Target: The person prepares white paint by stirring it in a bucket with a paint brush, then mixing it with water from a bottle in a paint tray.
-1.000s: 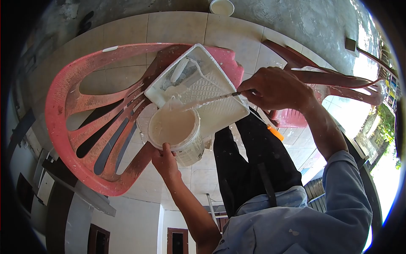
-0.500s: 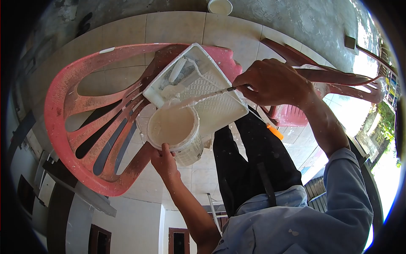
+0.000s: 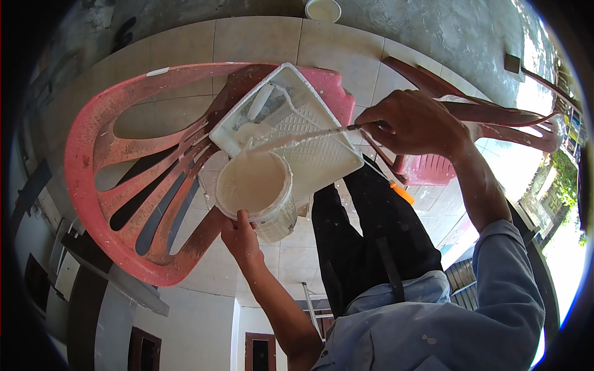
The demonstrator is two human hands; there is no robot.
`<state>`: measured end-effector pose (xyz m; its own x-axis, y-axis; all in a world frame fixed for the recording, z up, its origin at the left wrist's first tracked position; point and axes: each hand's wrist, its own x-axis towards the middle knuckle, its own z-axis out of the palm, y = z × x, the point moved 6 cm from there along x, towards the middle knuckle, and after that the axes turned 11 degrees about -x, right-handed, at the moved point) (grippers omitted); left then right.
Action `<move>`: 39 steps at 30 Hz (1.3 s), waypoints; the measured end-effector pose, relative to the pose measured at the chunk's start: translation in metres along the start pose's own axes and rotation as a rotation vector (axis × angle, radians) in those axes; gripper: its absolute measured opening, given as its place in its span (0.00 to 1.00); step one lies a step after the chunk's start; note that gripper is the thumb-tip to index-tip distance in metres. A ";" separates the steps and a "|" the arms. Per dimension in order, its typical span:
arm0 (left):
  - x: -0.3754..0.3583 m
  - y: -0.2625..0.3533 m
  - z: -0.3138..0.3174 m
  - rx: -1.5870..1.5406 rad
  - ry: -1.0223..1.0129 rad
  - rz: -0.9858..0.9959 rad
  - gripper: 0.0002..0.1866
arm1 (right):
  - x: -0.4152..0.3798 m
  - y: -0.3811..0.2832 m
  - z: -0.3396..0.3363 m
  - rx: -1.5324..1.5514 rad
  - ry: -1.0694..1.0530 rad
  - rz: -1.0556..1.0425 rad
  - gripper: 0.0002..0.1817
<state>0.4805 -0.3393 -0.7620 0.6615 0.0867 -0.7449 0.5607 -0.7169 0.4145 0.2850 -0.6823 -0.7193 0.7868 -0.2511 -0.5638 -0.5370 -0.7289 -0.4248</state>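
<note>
My left hand is closed on a white plastic bucket, its thumb over the near rim. The bucket tilts toward the paint tray and holds thick off-white paint. Between the fingers of my right hand is the dark end of a long paint-coated stick. The stick's pale end lies at the bucket's far rim, above the tray. Off-white paint and a light-coloured roller are in the tray, which rests on a red plastic chair.
Another red chair stands to the right, near an orange handle by my leg. A second white bucket sits at the far edge of the tiled floor. Behind me is a metal ladder.
My right hand has moved slightly right, drawing the stick along with it. The stick now lies flatter across the bucket's far rim. My left hand and the bucket stay nearly still.
</note>
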 end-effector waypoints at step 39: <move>-0.042 -0.002 -0.014 -0.110 -0.030 0.019 0.15 | -0.049 0.016 0.111 0.322 -0.259 0.214 0.10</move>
<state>0.4583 -0.3319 -0.7246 0.6585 0.0520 -0.7508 0.6005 -0.6377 0.4825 0.2045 -0.6107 -0.7772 0.5679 -0.1770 -0.8038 -0.7783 -0.4332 -0.4545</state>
